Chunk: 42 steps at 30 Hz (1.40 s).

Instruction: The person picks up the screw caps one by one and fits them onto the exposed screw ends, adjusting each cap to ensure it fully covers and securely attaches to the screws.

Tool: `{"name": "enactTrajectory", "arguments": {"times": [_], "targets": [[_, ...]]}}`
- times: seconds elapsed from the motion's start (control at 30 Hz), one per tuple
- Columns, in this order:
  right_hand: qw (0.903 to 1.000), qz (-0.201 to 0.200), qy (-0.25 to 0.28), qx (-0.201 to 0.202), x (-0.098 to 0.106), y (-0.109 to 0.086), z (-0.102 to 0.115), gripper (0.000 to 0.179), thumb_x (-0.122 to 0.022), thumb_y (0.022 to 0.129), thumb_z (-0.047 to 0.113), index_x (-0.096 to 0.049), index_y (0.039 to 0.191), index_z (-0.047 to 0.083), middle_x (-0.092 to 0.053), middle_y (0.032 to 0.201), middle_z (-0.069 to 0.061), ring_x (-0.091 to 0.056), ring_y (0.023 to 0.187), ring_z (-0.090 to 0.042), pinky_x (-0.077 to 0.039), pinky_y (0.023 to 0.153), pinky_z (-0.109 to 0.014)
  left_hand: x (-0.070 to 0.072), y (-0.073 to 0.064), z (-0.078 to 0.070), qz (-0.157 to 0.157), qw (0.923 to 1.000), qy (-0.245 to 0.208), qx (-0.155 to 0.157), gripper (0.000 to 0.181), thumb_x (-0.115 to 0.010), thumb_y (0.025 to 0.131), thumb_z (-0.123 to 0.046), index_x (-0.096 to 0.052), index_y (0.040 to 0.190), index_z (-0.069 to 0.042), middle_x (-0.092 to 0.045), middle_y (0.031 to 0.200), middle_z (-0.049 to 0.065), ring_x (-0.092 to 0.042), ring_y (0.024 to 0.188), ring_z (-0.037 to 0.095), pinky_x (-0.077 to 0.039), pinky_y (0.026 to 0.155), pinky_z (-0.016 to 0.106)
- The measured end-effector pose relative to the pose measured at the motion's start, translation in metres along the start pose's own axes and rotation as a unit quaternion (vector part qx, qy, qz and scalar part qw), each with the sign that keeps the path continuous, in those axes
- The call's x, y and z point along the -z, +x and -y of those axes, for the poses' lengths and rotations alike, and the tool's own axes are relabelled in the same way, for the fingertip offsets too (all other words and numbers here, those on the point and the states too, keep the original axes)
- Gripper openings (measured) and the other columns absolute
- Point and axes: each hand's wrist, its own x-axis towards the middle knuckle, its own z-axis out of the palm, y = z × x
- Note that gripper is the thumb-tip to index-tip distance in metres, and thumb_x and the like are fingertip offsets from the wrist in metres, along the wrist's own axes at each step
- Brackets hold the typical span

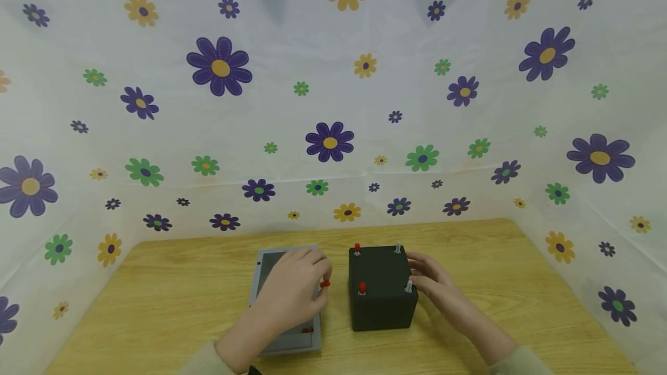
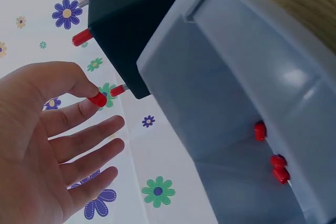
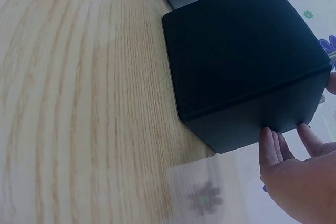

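Observation:
My left hand (image 1: 294,282) hovers over the grey tray (image 1: 289,347), pinching a small red cap (image 2: 98,99) between thumb and index finger while the other fingers stay extended. To the right stands a black box (image 1: 380,274) with metal posts on its top. Its two left posts carry red caps (image 1: 362,289); on the right side, the far post (image 1: 398,247) and the near post (image 1: 409,286) show bare metal. My right hand (image 1: 443,291) rests its fingertips against the box's right side, the thumb at the top edge by the near post.
Inside the tray, several loose red caps (image 2: 260,131) lie along one wall. Box and tray stand side by side on a wood-grain table (image 1: 187,288), with a narrow gap between them. A white flowered cloth (image 1: 333,91) encloses the back and both sides.

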Motion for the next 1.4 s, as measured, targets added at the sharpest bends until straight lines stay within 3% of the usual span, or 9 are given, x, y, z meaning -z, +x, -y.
{"name": "enactTrajectory", "arguments": {"times": [0.2,0.43,0.77,1.1,1.4], "targets": [[1.0,0.003,-0.003,0.0,0.002,0.001,0.0,0.064,-0.052,0.108,0.021,-0.029,0.164,0.0,-0.037,0.164,-0.03,-0.041,0.151,-0.042,-0.044,0.107,-0.016,0.001,0.008,-0.004,-0.001,1.0,-0.007,0.003,0.021,-0.087,0.079,-0.017,-0.067,0.084,-0.02,-0.074,0.098,-0.005,-0.068,0.097,0.017,-0.06,0.087,0.036],[1.0,0.002,-0.002,0.001,0.004,0.001,0.0,0.063,-0.052,0.108,0.02,-0.029,0.164,0.0,-0.036,0.165,-0.031,-0.041,0.151,-0.043,-0.045,0.105,-0.013,0.005,0.017,-0.008,0.0,1.0,-0.001,-0.008,0.02,-0.087,0.081,-0.019,-0.068,0.085,-0.02,-0.075,0.102,-0.004,-0.069,0.103,0.019,-0.06,0.095,0.036],[0.9999,0.013,0.002,0.01,0.006,0.002,-0.002,0.065,-0.053,0.108,0.021,-0.027,0.164,-0.002,-0.034,0.166,-0.032,-0.043,0.15,-0.043,-0.046,0.106,-0.014,0.009,0.029,-0.017,-0.002,0.9998,-0.001,-0.022,0.018,-0.087,0.081,-0.018,-0.069,0.085,-0.021,-0.075,0.102,-0.005,-0.07,0.101,0.017,-0.06,0.093,0.035],[0.9998,0.018,0.003,0.012,0.006,0.002,0.0,0.064,-0.052,0.108,0.02,-0.027,0.163,-0.002,-0.034,0.165,-0.032,-0.043,0.149,-0.041,-0.046,0.106,-0.013,0.012,0.039,-0.028,-0.004,0.9991,-0.013,-0.04,0.023,-0.086,0.081,-0.017,-0.063,0.081,-0.021,-0.069,0.091,-0.006,-0.067,0.094,0.016,-0.059,0.088,0.035],[0.9999,0.013,-0.001,0.005,0.004,0.004,-0.001,0.064,-0.054,0.106,0.018,-0.03,0.163,0.0,-0.035,0.165,-0.03,-0.041,0.15,-0.041,-0.045,0.108,-0.017,0.007,0.042,-0.031,-0.009,0.9988,-0.029,-0.039,0.023,-0.084,0.082,-0.016,-0.062,0.079,-0.023,-0.071,0.094,-0.007,-0.066,0.095,0.015,-0.058,0.089,0.035]]}}
